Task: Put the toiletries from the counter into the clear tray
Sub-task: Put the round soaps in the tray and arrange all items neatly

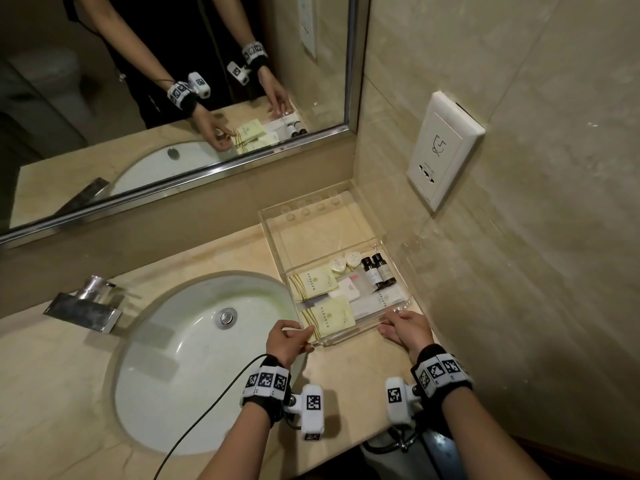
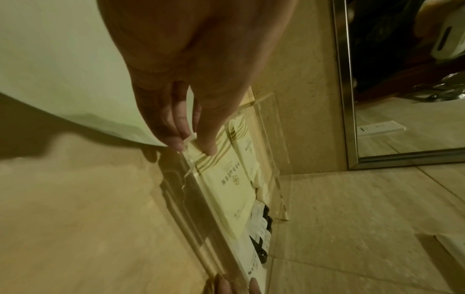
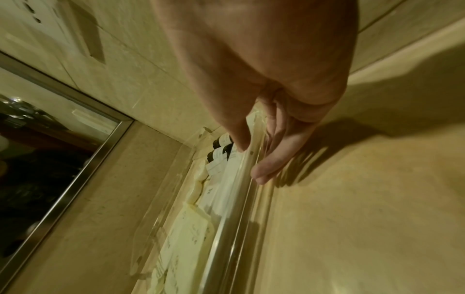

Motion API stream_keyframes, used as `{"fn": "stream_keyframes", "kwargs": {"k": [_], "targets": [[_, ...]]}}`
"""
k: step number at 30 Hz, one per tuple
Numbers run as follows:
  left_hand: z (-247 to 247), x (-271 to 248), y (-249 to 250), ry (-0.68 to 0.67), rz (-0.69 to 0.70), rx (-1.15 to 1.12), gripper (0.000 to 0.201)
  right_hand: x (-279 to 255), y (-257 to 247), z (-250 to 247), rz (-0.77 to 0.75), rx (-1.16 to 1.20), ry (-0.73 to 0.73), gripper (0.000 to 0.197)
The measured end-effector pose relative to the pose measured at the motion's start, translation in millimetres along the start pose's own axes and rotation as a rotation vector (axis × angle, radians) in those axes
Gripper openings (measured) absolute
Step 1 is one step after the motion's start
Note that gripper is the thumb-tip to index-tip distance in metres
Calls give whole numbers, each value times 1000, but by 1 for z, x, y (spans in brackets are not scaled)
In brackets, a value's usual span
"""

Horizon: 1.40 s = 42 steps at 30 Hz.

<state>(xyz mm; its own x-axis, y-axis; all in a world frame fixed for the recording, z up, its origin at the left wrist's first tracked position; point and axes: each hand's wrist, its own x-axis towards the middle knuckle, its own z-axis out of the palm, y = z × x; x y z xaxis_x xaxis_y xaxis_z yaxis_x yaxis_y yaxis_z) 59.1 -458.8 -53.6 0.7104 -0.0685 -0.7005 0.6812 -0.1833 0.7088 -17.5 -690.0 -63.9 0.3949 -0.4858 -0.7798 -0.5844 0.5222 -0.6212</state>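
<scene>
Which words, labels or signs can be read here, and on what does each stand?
Nothing reads as clear text.
Sachets: print and flower logo, too small.
Bottles: labels blurred.
Wall socket: a drawn face sign, no words.
Wrist bands: black-and-white square markers, no letters.

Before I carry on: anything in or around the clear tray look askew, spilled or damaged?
Nothing stands out. The clear tray sits flat on the counter; packets, two soaps and two dark bottles lie inside it, no spill visible. The left hand and right hand pinch its near rim.
</scene>
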Motion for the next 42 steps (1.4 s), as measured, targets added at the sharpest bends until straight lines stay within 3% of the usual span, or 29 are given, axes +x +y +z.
{"fn": "stream_keyframes", "kwargs": {"k": [4, 12, 20, 30, 34, 39, 42], "targets": [[-1, -1, 0, -7, -17, -39, 30, -6, -4, 0, 3, 51, -1, 13], [4, -9, -13, -68, -55, -165, 27, 0, 1, 5, -30, 35, 45, 7], [4, -10, -15, -37, -36, -212, 38, 0, 0, 11, -59, 174, 44, 27], [4, 3, 10, -25, 27, -287, 43, 13, -19, 32, -99, 197, 8, 15], [11, 15, 18, -18, 26, -260, 57, 22, -29, 42, -100, 169, 10, 13], [22, 33, 27, 56, 44, -279, 61, 33, -40, 54, -94, 170, 6, 23], [27, 43, 37, 113, 46, -273, 59, 35, -51, 63, -71, 202, -18, 48]]}}
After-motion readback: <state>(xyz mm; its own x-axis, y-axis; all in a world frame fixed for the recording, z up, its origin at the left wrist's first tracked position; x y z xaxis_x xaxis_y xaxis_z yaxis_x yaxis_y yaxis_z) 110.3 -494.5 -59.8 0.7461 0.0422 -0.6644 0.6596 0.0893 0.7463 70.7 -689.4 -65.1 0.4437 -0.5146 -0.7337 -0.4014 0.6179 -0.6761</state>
